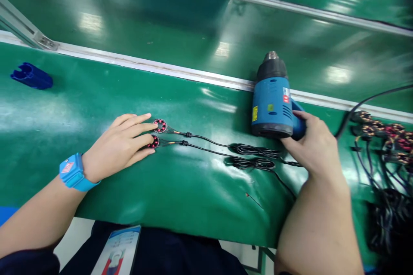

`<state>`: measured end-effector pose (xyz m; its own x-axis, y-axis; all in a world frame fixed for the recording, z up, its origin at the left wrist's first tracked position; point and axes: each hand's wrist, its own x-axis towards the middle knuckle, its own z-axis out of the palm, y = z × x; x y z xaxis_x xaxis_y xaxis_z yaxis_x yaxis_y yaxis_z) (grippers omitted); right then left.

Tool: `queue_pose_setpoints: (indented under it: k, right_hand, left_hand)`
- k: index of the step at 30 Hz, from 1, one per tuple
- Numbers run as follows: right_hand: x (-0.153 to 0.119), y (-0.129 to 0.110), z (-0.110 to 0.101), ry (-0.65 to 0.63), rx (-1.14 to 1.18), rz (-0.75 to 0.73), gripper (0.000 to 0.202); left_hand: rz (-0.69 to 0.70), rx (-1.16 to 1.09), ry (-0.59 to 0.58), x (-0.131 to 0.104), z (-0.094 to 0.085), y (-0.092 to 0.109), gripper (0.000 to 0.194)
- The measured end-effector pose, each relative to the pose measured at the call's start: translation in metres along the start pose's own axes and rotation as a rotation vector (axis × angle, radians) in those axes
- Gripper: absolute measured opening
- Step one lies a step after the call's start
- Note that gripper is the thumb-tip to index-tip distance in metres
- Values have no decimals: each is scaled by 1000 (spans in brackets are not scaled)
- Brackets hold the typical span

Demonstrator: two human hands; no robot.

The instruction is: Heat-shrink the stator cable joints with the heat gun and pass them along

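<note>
My left hand (pixel 125 139) lies with its fingers stretched out, fingertips touching two small round wound coils. The upper coil (pixel 160 126) and the lower coil (pixel 155 141) show red windings in a ring. From each, thin wires lead into a black cable (pixel 209 149) that runs right to a tied bundle (pixel 254 150). My right hand (pixel 311 142) is wrapped round the handle of a blue heat gun (pixel 272 99). Its metal nozzle points away from me, toward the rail at the back of the bench.
A dark blue plastic holder (pixel 32 76) lies at the far left. Several wound coils with cables (pixel 383 137) are heaped at the right edge. A white rail (pixel 155 65) borders the green mat (pixel 193 193). A small wire piece (pixel 254 200) lies near the front.
</note>
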<state>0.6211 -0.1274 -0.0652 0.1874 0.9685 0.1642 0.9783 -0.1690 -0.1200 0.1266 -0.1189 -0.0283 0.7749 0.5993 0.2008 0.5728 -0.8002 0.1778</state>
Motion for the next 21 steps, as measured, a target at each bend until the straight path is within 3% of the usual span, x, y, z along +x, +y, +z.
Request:
queue_pose_setpoints:
  k: [6, 8, 11, 15, 21]
  right_hand:
    - [4, 13, 10, 69, 2, 104, 47]
    - [6, 13, 11, 63, 15, 128, 45]
    - [8, 12, 8, 41, 34, 132, 48]
    - [8, 14, 5, -11, 67, 148, 51]
    - [8, 6, 16, 66, 56, -79, 58]
  left_hand:
    - [-13, 2, 13, 0, 1, 0, 14]
    - [-41, -30, 17, -1, -2, -3, 23]
    - [-180, -67, 84, -3, -8, -10, 42]
    - [-356, -19, 160, -8, -12, -19, 41]
    - [-302, -80, 73, -7, -3, -11, 44]
